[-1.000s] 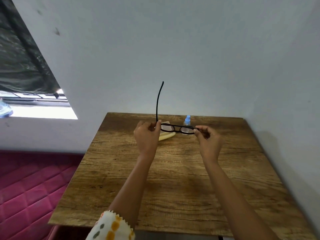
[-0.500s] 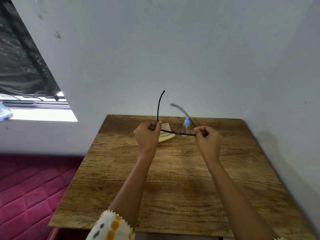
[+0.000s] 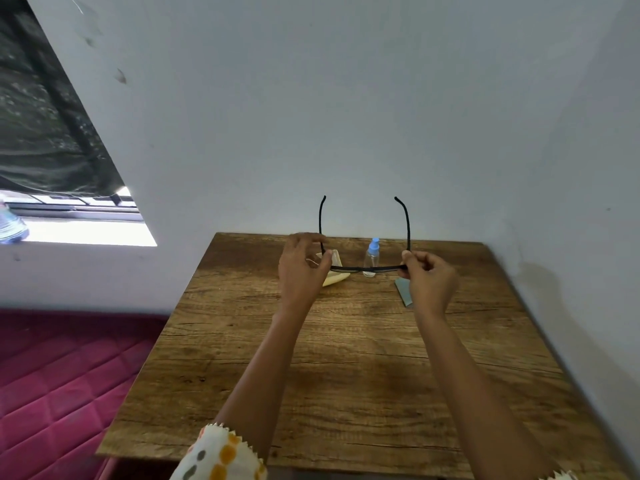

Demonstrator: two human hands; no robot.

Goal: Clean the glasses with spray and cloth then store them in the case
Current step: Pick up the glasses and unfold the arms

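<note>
Tabletop [image 3: 346,375] near half bare, walls at back and right edges. Glasses [image 3: 367,269] held above far end, front bar running L-R, both temples open, pointing up. Left hand [image 3: 303,268], right hand [image 3: 429,284] pinch hinges. Spray bottle [image 3: 371,256], cloth [image 3: 332,271] behind.

The setting was a domestic room, most likely a bedroom. A small wood-grain table [image 3: 346,358] stood in a corner formed by plain painted walls [image 3: 346,116]. A quilted magenta mattress [image 3: 62,382] lay directly beside the table. A window [image 3: 76,216] with a dark covering [image 3: 41,133] admitted daylight at the left.
</note>
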